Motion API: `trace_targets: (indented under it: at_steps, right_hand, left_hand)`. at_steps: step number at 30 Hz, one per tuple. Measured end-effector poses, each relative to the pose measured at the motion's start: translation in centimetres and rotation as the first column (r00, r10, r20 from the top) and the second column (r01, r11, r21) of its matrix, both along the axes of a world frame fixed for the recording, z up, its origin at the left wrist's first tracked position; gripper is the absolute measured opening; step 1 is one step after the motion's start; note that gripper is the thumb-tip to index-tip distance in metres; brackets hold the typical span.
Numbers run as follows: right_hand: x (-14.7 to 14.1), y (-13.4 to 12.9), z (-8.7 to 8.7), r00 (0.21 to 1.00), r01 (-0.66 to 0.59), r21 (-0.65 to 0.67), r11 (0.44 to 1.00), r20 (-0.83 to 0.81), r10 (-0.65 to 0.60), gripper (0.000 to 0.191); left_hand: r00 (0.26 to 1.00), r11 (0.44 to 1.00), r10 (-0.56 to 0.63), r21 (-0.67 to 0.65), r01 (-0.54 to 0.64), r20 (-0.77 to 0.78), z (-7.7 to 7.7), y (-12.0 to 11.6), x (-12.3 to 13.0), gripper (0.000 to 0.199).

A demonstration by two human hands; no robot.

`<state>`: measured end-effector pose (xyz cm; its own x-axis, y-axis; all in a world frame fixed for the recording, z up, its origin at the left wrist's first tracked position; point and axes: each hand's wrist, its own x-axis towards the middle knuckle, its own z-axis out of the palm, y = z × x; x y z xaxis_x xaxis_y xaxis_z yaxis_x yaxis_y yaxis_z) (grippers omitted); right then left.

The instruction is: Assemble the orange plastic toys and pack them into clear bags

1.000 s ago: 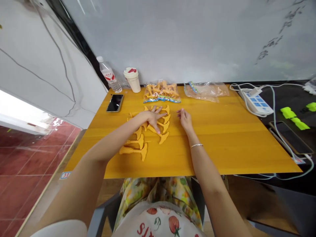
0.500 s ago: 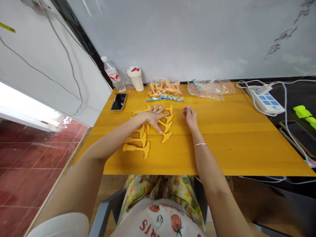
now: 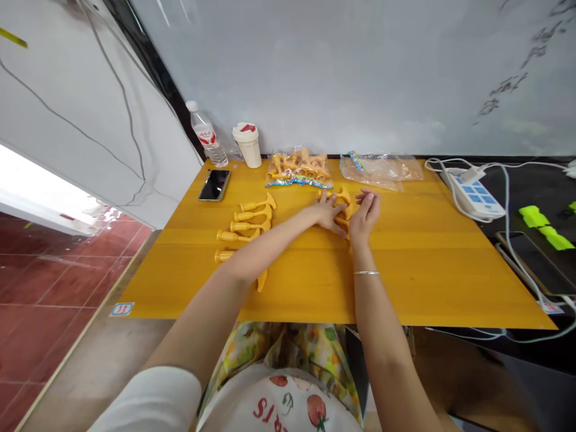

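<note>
Several yellow toy hammers lie under and around my left hand [image 3: 327, 215] at the middle of the table, their heads [image 3: 345, 198] pointing right. The fingers of that hand are spread flat over the handles, which they partly hide. Close by the hammer heads on the right is my right hand [image 3: 365, 216], its fingers curled in and with nothing visible in them. Whether it touches the heads I cannot tell. A second row of yellow toy hammers [image 3: 252, 214] lies to the left, handles to the left, and my left forearm covers part of the nearer ones.
At the back stand a water bottle [image 3: 207, 137] and a lidded cup [image 3: 247, 146], with a phone [image 3: 215, 185] in front. A bag of yellow toy hammers [image 3: 299, 168] and a flattened clear bag [image 3: 382, 170] lie along the board. A power strip [image 3: 477, 193] with cables is at right.
My left hand has moved right, and the hammers beneath it have slid right, away from the left row. My right hand has shifted slightly right, beside their heads.
</note>
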<state>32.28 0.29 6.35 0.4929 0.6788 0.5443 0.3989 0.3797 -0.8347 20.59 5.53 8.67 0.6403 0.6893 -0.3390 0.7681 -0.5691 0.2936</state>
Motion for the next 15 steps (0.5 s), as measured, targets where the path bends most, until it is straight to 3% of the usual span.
trace_targets:
  at_steps: [5,9,12,15]
  right_hand:
    - [0.7,0.4,-0.5,0.977,0.107,0.159,0.982,0.165,-0.133,0.042]
    - [1.6,0.5,-0.7,0.943,0.169,0.23,0.958,0.246,-0.226,0.039]
    - [2.1,0.3,-0.7,0.926,0.225,0.227,0.948,0.252,-0.28,0.039]
    - [2.1,0.4,-0.8,0.909,0.241,0.185,0.953,0.301,-0.288,0.041]
  left_hand:
    - [1.0,1.0,0.01,0.028,-0.01,-0.007,-0.8,0.8,6.3,0.103]
    - [1.0,0.999,0.006,0.045,-0.006,-0.01,-0.3,0.5,7.6,0.101]
    - [0.998,0.996,-0.011,0.085,0.005,0.061,1.3,-0.1,4.8,0.113]
    - [0.983,0.981,0.028,0.183,-0.062,0.182,3.4,-0.8,-2.2,0.111]
